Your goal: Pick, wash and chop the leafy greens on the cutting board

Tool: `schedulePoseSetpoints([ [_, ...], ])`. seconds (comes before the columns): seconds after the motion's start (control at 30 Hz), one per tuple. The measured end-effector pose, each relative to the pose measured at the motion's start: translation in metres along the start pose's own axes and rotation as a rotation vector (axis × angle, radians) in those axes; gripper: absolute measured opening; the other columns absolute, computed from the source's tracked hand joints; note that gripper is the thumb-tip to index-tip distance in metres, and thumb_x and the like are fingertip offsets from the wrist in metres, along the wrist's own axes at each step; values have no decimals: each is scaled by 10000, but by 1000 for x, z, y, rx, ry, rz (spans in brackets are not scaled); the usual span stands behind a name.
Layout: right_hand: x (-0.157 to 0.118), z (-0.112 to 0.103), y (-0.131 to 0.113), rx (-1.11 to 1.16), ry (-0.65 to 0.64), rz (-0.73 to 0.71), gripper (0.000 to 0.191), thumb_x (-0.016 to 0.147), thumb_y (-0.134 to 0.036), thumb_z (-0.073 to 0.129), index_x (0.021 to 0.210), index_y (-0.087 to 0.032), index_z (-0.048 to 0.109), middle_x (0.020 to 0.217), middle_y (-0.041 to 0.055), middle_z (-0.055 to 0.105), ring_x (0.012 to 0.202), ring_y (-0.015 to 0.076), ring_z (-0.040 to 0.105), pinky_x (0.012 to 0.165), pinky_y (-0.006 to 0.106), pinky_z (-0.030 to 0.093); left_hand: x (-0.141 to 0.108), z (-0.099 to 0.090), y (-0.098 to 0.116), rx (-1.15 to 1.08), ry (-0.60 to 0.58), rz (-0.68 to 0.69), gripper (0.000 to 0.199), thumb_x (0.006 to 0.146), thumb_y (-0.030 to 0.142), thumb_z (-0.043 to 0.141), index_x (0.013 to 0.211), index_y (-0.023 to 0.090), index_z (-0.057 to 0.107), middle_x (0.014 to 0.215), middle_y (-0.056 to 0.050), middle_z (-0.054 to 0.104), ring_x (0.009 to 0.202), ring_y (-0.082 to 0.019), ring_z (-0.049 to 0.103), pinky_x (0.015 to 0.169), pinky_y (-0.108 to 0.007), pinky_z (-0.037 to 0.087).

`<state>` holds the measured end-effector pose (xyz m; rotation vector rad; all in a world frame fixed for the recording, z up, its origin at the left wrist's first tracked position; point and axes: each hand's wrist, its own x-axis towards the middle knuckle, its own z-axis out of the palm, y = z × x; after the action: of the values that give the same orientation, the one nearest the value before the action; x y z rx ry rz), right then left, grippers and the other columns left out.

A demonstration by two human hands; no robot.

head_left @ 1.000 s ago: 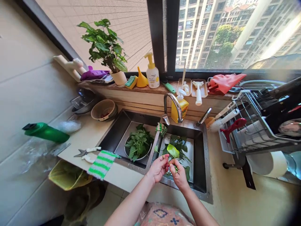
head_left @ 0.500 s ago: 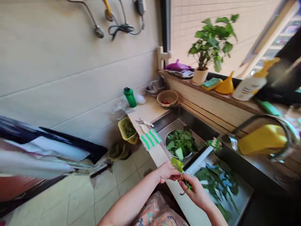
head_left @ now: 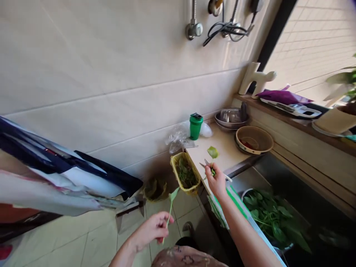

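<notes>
My left hand (head_left: 154, 228) pinches a thin green stem with a leaf (head_left: 174, 194) at its top, low in the view over the floor. Over the counter, my right hand (head_left: 216, 181) is closed round some green bits, beside the scissors' blades (head_left: 205, 163). A yellowish leaf (head_left: 213, 151) lies on the counter just beyond that hand. To its left hangs a yellow bin (head_left: 175, 167) with leaves and stems inside. Leafy greens (head_left: 274, 218) fill a bowl in the sink at the right.
A green cup (head_left: 196, 127) and clear plastic stand by the wall. A tan bowl (head_left: 254, 140) and metal bowls (head_left: 231, 118) are at the counter's back corner. A potted plant (head_left: 335, 119) sits on the sill. Cloths (head_left: 69, 178) hang at left.
The view has swung left. My hands have parted; the right has moved over the counter near the scissors, and the left holds a leafy stem. A yellowish leaf now lies on the counter.
</notes>
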<state>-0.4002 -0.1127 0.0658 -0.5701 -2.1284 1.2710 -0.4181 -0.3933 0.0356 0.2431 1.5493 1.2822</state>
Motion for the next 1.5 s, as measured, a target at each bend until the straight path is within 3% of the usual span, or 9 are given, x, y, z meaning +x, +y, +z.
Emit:
schedulePoseSetpoints([
  [0.13,46,64,-5,-47,22,-25,224,874,-322,340,864,-176,509,730,7,537,686,132,504,652,232,396,-15,-49,-30,-155,217,-29,356,612,414,700,888,218,590,585,52,476,480,-82,444,467,-219,349],
  [0.27,48,136,49,-413,-292,138,238,865,-250,394,1026,-122,513,911,80,579,817,153,550,721,247,401,-7,-66,-52,-315,352,-33,501,533,529,726,893,215,577,540,45,495,461,-97,438,474,-243,344],
  [0.37,36,166,88,-509,-437,229,354,734,-188,606,1068,-95,533,996,129,575,792,165,586,693,255,401,4,-67,-44,-375,456,-7,447,587,498,708,894,206,565,578,33,536,507,-99,468,505,-236,361],
  [0.53,34,162,100,-566,-548,251,175,729,-105,575,893,-150,616,900,100,623,796,171,607,706,257,412,33,-63,4,-423,418,49,302,662,383,692,842,192,543,665,18,579,592,-92,521,565,-220,409],
  [0.73,12,107,62,-398,-478,169,138,824,-235,481,879,-197,601,851,49,635,781,156,593,697,242,433,82,-34,62,-568,308,220,278,666,305,706,814,174,511,673,25,576,581,-69,543,549,-184,420],
  [0.87,-46,37,40,84,-315,199,191,838,-348,477,860,-196,590,705,8,598,595,123,533,546,218,427,106,18,80,-499,153,221,288,659,296,711,825,169,513,676,29,578,575,-68,548,549,-186,441],
  [0.93,-79,-1,32,166,-211,247,190,831,-354,497,853,-193,596,697,9,589,572,116,513,517,215,413,114,55,82,-412,31,209,281,667,297,703,828,169,511,671,31,576,581,-75,554,551,-191,449],
  [1.27,-220,-181,39,-125,350,292,173,818,-271,483,714,-169,575,617,10,536,532,104,443,495,208,363,108,289,47,0,-401,222,246,662,289,682,761,163,495,601,57,524,524,-66,519,520,-192,435],
  [1.5,-307,-295,75,-263,441,378,133,767,-187,470,639,-180,506,562,-22,469,506,92,411,477,195,320,85,436,-2,122,-497,186,237,640,272,682,719,167,485,570,60,525,509,-72,506,505,-198,434],
])
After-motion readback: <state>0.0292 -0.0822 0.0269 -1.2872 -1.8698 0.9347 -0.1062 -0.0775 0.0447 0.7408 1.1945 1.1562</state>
